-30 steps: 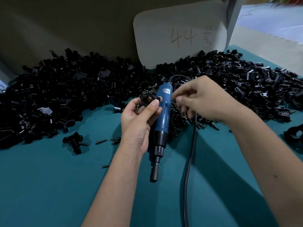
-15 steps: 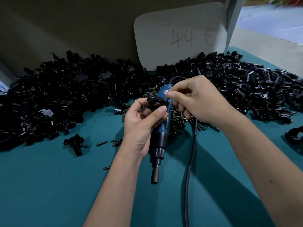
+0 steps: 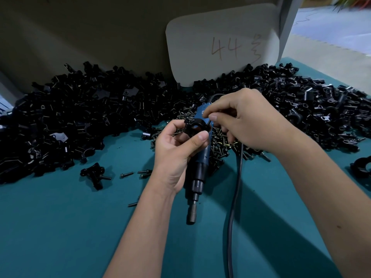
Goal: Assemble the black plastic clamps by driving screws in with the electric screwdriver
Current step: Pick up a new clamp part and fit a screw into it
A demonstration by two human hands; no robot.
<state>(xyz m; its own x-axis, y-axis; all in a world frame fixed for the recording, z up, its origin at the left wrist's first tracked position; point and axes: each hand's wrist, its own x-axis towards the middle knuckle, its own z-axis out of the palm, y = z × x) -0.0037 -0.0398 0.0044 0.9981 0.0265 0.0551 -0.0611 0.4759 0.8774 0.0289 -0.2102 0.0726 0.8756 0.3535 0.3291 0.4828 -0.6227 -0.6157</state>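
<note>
Compared with a moment ago, we see the right hand (image 3: 247,121) has come closer, and its thumb and forefinger now pinch a small dark screw (image 3: 208,121) right at the black plastic ring-shaped clamp (image 3: 195,128). The left hand (image 3: 176,151) grips this clamp with curled fingers, above the blue electric screwdriver (image 3: 197,167) lying on the teal worktop (image 3: 60,227). Piles of black plastic clamp parts (image 3: 80,117) lie behind.
</note>
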